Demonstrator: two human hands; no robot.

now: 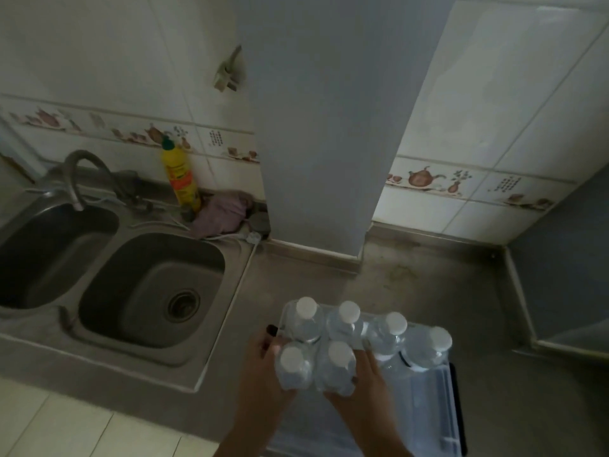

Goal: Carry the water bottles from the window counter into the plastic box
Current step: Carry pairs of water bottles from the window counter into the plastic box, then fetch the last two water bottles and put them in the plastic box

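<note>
Several clear water bottles with white caps stand in a clear plastic box (438, 407) on the steel counter at the lower middle. My left hand (260, 367) grips the near-left bottle (291, 366) from its left side. My right hand (362, 387) wraps the near-middle bottle (336, 367) from its right side. Both of these bottles are upright, over the box's left part. Behind them stand more bottles in a row, with one at the far left (304, 319) and one at the right (430, 349). The box's right portion holds nothing.
A double steel sink (138, 291) with a curved tap (77, 179) lies to the left. A yellow detergent bottle (181, 179) and a purple cloth (220, 216) sit at the back wall. A tiled pillar (323, 159) juts onto the counter (428, 278).
</note>
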